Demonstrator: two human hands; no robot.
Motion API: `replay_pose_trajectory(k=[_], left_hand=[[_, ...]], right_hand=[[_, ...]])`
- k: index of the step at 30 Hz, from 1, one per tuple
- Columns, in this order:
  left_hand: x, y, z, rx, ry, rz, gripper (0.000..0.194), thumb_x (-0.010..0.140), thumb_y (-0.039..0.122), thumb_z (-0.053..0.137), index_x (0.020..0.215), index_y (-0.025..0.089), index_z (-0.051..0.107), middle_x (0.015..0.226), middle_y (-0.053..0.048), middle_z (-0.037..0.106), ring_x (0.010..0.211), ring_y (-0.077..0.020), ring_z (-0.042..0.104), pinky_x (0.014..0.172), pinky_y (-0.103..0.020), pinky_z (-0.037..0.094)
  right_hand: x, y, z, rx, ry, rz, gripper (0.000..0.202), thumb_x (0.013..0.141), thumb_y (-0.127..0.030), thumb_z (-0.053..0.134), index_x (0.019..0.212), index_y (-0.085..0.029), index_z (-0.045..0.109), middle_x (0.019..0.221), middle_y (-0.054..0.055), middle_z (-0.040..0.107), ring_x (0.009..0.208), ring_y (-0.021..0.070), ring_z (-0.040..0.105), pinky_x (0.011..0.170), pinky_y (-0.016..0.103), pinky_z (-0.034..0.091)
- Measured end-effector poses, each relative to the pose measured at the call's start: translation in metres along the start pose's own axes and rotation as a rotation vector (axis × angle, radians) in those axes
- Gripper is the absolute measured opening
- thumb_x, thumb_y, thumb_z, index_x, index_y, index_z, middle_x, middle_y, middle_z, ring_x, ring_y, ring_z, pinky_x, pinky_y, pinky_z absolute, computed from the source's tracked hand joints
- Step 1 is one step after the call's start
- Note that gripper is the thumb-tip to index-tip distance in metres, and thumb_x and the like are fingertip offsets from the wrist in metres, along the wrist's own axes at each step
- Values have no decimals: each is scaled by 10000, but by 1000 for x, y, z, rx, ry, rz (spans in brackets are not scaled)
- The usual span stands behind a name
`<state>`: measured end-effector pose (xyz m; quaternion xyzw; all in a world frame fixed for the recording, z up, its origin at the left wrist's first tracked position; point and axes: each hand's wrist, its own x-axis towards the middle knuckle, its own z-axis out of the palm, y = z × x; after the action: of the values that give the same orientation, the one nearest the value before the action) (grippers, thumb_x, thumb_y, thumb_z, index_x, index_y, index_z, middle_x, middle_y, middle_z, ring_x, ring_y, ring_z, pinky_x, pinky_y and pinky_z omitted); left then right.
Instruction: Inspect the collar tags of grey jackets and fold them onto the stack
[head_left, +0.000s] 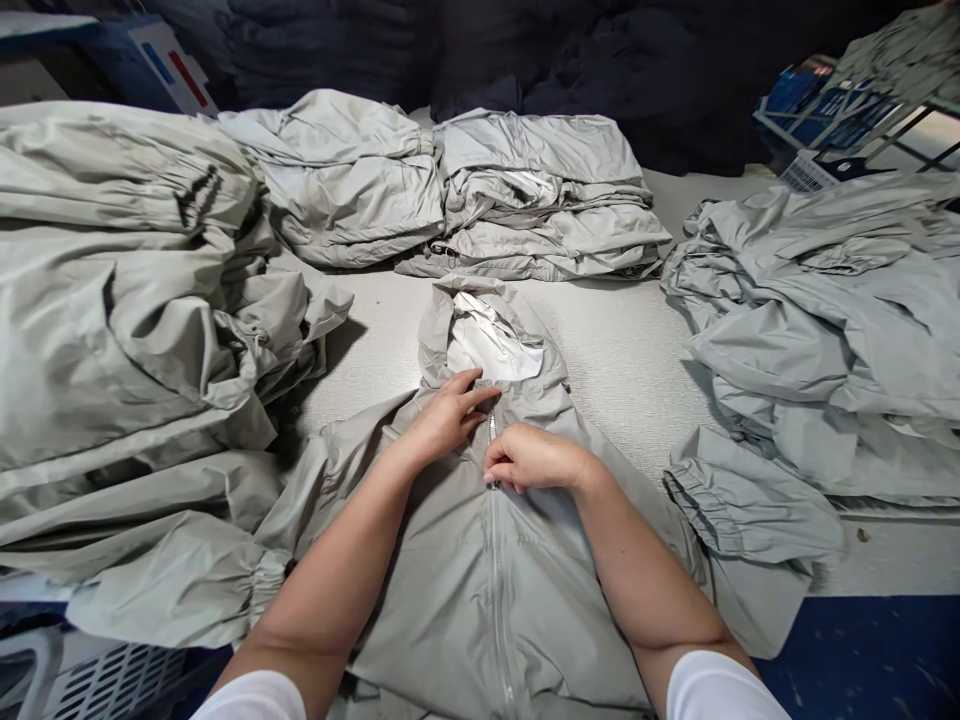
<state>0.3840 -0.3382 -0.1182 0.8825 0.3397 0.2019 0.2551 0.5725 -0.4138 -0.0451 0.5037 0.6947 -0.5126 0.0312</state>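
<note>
A light grey hooded jacket (442, 560) lies front up on the table, its hood at the far end with a white lining (487, 345) showing. The zipper (499, 600) runs down the middle; its teeth are parted above my right hand. My left hand (450, 412) rests on the jacket just below the hood, fingers spread beside the top of the zipper. Thumb and fingertips of my right hand (525, 460) are pinched together at the zipper, on what looks like its slider, which the fingers mostly hide.
Grey garments are heaped on the left (127, 330) and right (832, 330). Folded stacks (547, 200) line the back of the pale table (615, 320). A white basket (120, 680) stands at the lower left, and a rack with a blue lining (825, 110) at the upper right.
</note>
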Motion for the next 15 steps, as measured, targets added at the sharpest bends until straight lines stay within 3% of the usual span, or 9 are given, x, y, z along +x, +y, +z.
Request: replay_pose_trajectory(k=[3,7,12,15], left_hand=[[1,-1,-3,-60,2,-20,672,927,189,697,1560,286,494,1645,-115,466,1530,-262,434,1257,-456,385],[1,1,-6,-96,16,-26,858,897,155,716,1647,281,318,1640,-122,475,1527,-241,440,1267,-430,363],[0,5,-8,-95,11,-29,896,892,157,716,1659,289,271,1641,-129,474,1530,-248,439,1254,-432,374],[1,5,-8,-98,0,-21,877,899,154,700,1656,268,275,1642,-143,468,1534,-248,433,1260,-436,364]], right_hand=[[0,3,0,21,-24,-29,101,857,-138,714,906,-179,792,582,-47,658,573,121,640,624,217,429],[-5,3,-1,31,45,-60,141,843,-67,674,830,-178,760,619,-45,670,580,114,642,634,219,429],[-9,4,-7,10,176,-131,189,834,-17,648,775,-183,717,675,-36,686,620,112,622,647,222,406],[-3,11,-11,3,353,-155,173,866,-41,653,787,-188,702,672,-38,665,643,118,611,691,234,411]])
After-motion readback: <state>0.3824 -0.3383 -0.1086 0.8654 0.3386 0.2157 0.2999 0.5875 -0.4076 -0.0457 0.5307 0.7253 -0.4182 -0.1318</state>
